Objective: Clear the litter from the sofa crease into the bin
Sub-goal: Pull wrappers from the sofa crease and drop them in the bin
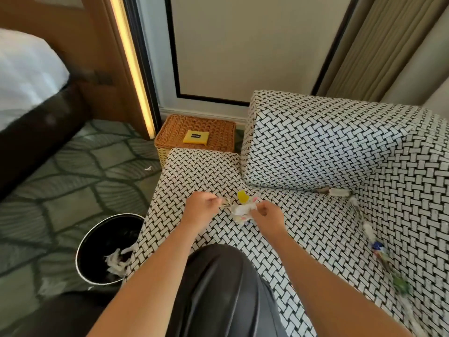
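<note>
Over the sofa seat (201,171), my right hand (266,214) grips a bunch of crumpled white paper and wrappers (241,210) with a yellow scrap (243,196) sticking up. Just to its left, my left hand (201,207) pinches a few thin sticks (224,203). More litter lies in the crease on the right: a white roll (339,192), white bits (368,231), a blue wrapper (377,246) and a green scrap (401,285). On the floor at the sofa's left corner stands the black bin (83,249), holding white tissue (116,262).
A wicker box (213,128) with a yellow packet (195,137) on its lid stands behind the sofa end. A back cushion (315,142) lies on the seat. A paper scrap (148,169) lies on the green carpet. A bed (26,79) is at the left. My dark-trousered knee (218,288) rests on the seat.
</note>
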Action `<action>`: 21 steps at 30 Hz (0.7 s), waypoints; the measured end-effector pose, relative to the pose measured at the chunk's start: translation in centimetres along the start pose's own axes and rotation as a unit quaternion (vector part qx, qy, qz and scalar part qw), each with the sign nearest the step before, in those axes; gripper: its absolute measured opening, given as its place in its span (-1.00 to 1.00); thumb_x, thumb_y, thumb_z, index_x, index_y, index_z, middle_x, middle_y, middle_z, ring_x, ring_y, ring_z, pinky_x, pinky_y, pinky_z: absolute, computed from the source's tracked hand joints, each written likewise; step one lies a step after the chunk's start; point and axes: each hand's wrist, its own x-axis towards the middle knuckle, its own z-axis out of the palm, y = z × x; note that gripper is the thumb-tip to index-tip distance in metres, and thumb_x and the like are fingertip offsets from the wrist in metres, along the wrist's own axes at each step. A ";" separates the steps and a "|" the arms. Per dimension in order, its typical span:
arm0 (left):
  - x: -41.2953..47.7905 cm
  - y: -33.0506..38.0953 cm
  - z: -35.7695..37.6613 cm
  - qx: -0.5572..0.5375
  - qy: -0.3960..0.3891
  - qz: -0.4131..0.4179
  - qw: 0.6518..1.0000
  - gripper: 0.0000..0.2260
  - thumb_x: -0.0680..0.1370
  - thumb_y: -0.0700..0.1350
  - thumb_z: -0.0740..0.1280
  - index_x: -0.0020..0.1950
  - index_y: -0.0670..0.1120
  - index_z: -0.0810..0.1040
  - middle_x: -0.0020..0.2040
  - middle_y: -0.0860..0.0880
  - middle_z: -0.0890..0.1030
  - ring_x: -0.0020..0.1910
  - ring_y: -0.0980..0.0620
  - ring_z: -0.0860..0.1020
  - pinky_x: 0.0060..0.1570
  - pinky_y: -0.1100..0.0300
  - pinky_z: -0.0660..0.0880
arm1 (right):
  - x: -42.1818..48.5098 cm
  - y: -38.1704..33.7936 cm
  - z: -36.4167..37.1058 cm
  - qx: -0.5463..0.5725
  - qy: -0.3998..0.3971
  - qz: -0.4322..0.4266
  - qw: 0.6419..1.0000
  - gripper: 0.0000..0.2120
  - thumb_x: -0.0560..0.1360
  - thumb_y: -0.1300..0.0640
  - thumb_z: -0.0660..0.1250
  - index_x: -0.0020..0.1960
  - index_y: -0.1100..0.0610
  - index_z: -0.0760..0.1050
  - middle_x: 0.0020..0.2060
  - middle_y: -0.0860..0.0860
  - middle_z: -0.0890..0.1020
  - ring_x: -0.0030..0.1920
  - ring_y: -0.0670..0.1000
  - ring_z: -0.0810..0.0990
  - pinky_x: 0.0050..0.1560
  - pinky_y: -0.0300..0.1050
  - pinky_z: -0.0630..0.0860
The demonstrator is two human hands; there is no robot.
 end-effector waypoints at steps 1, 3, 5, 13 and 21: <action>-0.4 -0.8 -1.1 -0.007 0.011 -0.008 1.000 -0.81 0.56 -0.10 0.26 -0.02 -0.16 0.63 -0.13 -0.10 0.66 -0.29 0.05 0.55 -0.36 0.42 0.38 | -0.2 -1.0 0.8 -0.009 -0.023 -0.012 1.000 -0.86 0.52 0.18 0.29 -0.22 0.08 0.43 -0.34 -0.04 0.48 -0.44 -0.11 0.31 -0.46 -0.31 0.28; -1.0 -2.7 -3.5 -0.021 0.039 -0.032 0.999 -0.83 0.56 -0.10 0.27 -0.02 -0.11 0.64 -0.12 -0.08 0.66 -0.20 0.03 0.61 -0.33 0.39 0.39 | -0.5 -3.3 2.8 -0.026 -0.069 -0.033 0.997 -0.84 0.51 0.19 0.29 -0.23 0.06 0.41 -0.34 -0.05 0.47 -0.43 -0.12 0.31 -0.44 -0.32 0.29; -1.3 -4.8 -6.0 -0.021 0.067 -0.053 0.996 -0.82 0.57 -0.12 0.27 -0.04 -0.13 0.66 -0.13 -0.09 0.66 -0.25 0.06 0.62 -0.36 0.38 0.42 | -0.7 -5.4 4.9 -0.039 -0.107 -0.057 0.992 -0.90 0.51 0.21 0.29 -0.18 0.12 0.44 -0.32 -0.05 0.47 -0.41 -0.13 0.32 -0.45 -0.37 0.29; -2.0 -14.1 -14.3 -0.027 0.172 -0.148 0.974 -0.83 0.54 -0.19 0.30 -0.18 -0.18 0.63 -0.23 -0.09 0.62 -0.39 0.06 0.55 -0.28 0.25 0.44 | -1.2 -11.8 16.7 -0.088 -0.206 -0.119 0.967 -0.81 0.48 0.21 0.30 -0.29 0.07 0.39 -0.27 -0.05 0.48 -0.33 -0.11 0.41 -0.39 -0.35 0.34; -2.7 -23.6 -17.6 -0.008 0.206 -0.241 0.948 -0.76 0.54 -0.15 0.25 -0.27 -0.09 0.63 -0.20 -0.13 0.66 -0.16 -0.12 0.60 -0.12 0.07 0.51 | -1.7 -13.1 28.2 -0.134 -0.277 -0.143 0.941 -0.93 0.44 0.16 0.35 -0.21 0.13 0.50 -0.17 0.02 0.55 -0.08 0.01 0.53 -0.03 -0.12 0.43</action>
